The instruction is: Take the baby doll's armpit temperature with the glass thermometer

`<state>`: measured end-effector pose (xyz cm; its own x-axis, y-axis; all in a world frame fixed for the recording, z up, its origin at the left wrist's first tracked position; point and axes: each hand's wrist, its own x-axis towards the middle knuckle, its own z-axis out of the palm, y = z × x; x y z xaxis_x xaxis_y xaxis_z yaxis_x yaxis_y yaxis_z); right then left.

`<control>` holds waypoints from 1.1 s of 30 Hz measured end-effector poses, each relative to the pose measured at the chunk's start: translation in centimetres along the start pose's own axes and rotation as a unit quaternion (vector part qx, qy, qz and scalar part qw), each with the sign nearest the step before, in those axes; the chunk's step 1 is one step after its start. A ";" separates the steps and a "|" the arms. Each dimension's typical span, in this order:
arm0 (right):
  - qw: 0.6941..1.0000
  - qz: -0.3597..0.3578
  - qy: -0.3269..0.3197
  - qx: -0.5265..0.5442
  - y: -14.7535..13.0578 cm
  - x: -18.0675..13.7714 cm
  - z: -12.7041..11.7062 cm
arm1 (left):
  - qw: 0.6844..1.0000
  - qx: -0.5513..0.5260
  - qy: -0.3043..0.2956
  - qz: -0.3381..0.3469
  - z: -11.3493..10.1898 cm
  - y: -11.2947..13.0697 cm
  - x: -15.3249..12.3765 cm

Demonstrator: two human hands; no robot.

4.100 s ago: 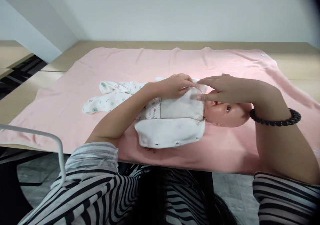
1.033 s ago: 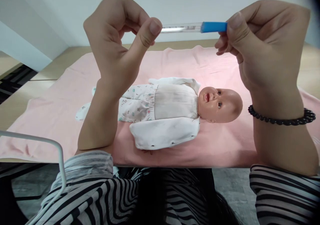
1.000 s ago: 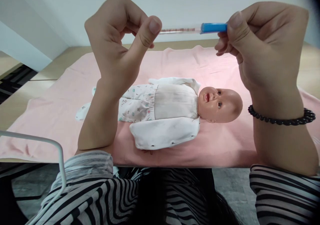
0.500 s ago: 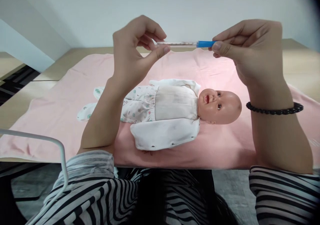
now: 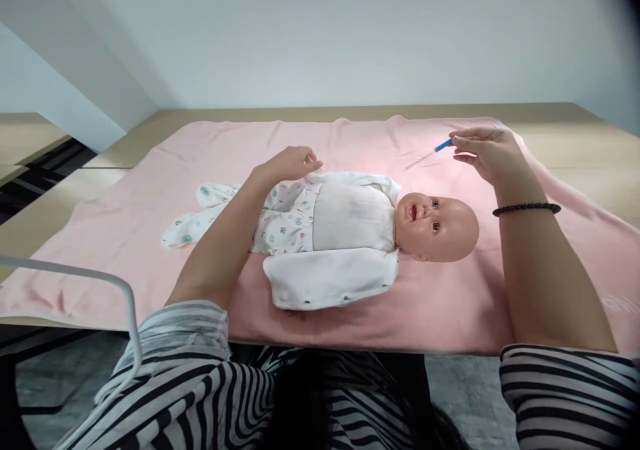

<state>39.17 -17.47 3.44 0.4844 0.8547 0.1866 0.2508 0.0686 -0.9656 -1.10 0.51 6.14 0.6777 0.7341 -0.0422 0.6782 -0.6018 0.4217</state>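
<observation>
- A slender clear stick with a blue end [image 5: 437,150] slants in the air, its blue end toward the cloth's far right corner and its thin, see-through tip toward the doll's far shoulder; markings are too small to make out.
- The right hand [image 5: 485,149] grasps the stick by its blue end, between thumb and fingers, beyond the doll's head.
- The left hand [image 5: 289,163] is released and holds nothing; its fingers curl loosely beside the doll's waist, and whether it touches the clothing I cannot tell.
- A bald doll with a smooth tan head and a white cloth torso [image 5: 355,217] lies face up, head toward the right edge of the cloth, feet toward the left.
- A white cloth jacket with small dark fasteners [image 5: 333,280] lies opened, its near flap spread toward the cloth's near edge.
- White printed footed trousers [image 5: 285,230] cover the doll's legs; the left forearm crosses in front and hides part of them.
- A soft pink cloth [image 5: 450,303] lies beneath, short of the far edge of a light wood table [image 5: 565,137].
- A black beaded bracelet [image 5: 525,208] circles the right wrist.
- A bent white bar [image 5: 134,323] cuts across the near left corner of the cloth, in front of the striped left sleeve [image 5: 180,333].
</observation>
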 end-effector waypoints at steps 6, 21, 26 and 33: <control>0.994 0.071 -0.013 -0.076 0.9 -0.9 0.6 | 0.990 0.047 -0.121 -0.056 0.6 -0.7 0.4; 0.891 0.162 -0.408 -0.114 -2.6 -3.2 5.8 | 0.955 -0.267 -0.115 0.068 0.1 -1.6 0.5; 0.888 0.116 -0.436 -0.091 -3.7 -3.9 6.7 | 0.951 -0.290 -0.103 0.032 -1.2 -0.8 -0.5; 0.874 0.023 -0.473 -0.103 -5.3 -3.4 5.0 | 0.979 -0.139 -0.119 0.085 -4.1 1.1 -3.0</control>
<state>31.97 -18.13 7.06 -0.3891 0.9037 -0.1786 0.4418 0.0130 -0.8970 -3.60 -1.09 10.38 0.8435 0.5168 -0.1464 0.4691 -0.5762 0.6693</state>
